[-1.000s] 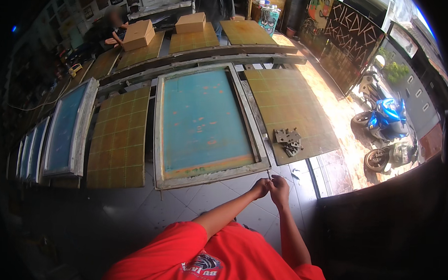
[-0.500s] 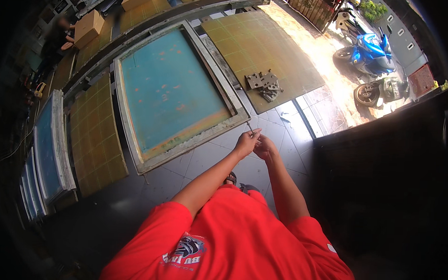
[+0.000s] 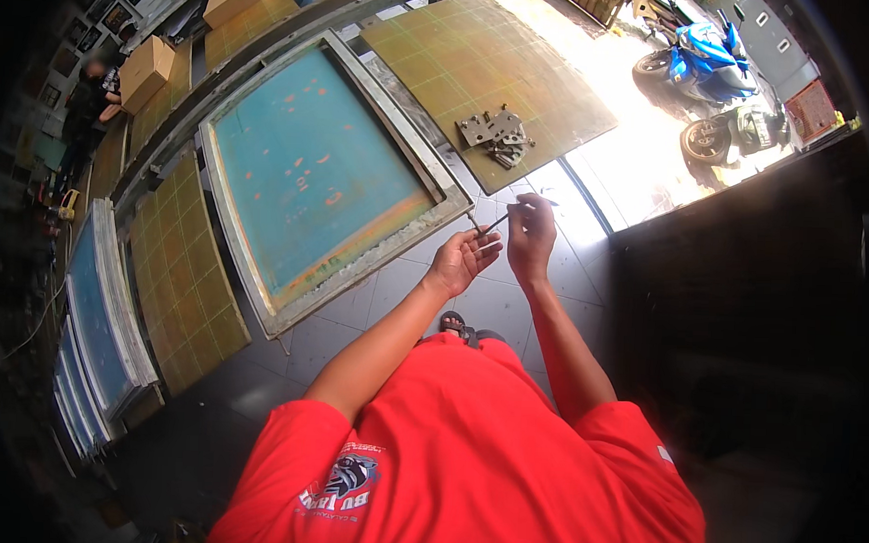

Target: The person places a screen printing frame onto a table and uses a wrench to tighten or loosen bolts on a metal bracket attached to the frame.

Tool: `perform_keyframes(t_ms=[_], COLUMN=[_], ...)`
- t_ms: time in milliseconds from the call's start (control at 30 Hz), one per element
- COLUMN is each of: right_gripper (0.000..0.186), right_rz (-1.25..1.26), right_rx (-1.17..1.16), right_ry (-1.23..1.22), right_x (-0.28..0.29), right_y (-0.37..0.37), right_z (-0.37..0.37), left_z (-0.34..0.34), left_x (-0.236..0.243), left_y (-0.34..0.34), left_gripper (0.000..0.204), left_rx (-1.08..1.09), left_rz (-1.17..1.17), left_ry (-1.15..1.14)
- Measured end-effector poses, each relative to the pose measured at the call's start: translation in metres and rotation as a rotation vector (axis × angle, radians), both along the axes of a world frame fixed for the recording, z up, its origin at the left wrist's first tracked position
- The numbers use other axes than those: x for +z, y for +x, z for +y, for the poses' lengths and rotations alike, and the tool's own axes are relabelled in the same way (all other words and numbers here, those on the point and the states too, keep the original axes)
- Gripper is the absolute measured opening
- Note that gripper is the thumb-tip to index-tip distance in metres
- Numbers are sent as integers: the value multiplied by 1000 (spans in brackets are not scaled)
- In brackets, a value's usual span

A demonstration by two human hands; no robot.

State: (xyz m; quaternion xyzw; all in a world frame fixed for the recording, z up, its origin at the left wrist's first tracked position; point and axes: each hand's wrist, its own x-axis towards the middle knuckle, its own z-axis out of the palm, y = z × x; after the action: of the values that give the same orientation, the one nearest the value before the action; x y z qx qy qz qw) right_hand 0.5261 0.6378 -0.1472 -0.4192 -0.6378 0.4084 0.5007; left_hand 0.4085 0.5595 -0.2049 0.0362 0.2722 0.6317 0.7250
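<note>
A screen-printing frame (image 3: 323, 172) with blue mesh and a grey border lies tilted at the left of my hands. From its near right corner a small bolt (image 3: 474, 220) sticks out. My left hand (image 3: 459, 261) is palm up just below that bolt, its fingers loosely apart and the fingertips close to it. My right hand (image 3: 531, 238) pinches a thin dark metal rod (image 3: 498, 222), whose other end reaches toward the bolt by my left fingers. Whether the rod touches the bolt is too small to tell.
Metal brackets (image 3: 497, 135) lie on a yellowish gridded board (image 3: 556, 94) beyond my hands. Another gridded board (image 3: 186, 263) and stacked screens (image 3: 103, 308) stand at the left. A person (image 3: 101, 92) is near a cardboard box (image 3: 147, 73). Motorbikes (image 3: 714, 66) stand outside; a dark panel (image 3: 741, 253) is at right.
My hands were close together at the frame's corner. Now the right hand has moved up and away with the rod, and the left hand's fingers have spread, palm up.
</note>
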Motion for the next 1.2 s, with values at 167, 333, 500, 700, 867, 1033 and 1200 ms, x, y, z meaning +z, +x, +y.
perform_keyframes(t_ms=[167, 333, 500, 700, 867, 1033, 1200], right_gripper=[36, 50, 32, 33, 25, 21, 19], right_rz=[-457, -464, -267, -159, 82, 132, 82], right_rx=[442, 699, 297, 383, 401, 443, 480], right_ry=[625, 203, 114, -602, -891, -966, -1001], right_x=[14, 6, 1, -43, -57, -52, -47], right_y=[-4, 7, 16, 9, 6, 6, 6], right_z=[-62, -86, -51, -5, 0, 3, 4], left_z=[2, -1, 5, 15, 10, -5, -16], left_x=[4, -7, 23, 43, 51, 22, -2], left_y=[-18, -44, -38, -46, -36, -31, -19], left_gripper=[43, 36, 29, 22, 20, 20, 20], left_rx=[-180, -337, -473, -631, -625, -409, -297], left_rz=[37, 188, 566, 1023, 1395, 1915, 2135], left_ry=[-42, -35, -60, 3, 36, 273, 180])
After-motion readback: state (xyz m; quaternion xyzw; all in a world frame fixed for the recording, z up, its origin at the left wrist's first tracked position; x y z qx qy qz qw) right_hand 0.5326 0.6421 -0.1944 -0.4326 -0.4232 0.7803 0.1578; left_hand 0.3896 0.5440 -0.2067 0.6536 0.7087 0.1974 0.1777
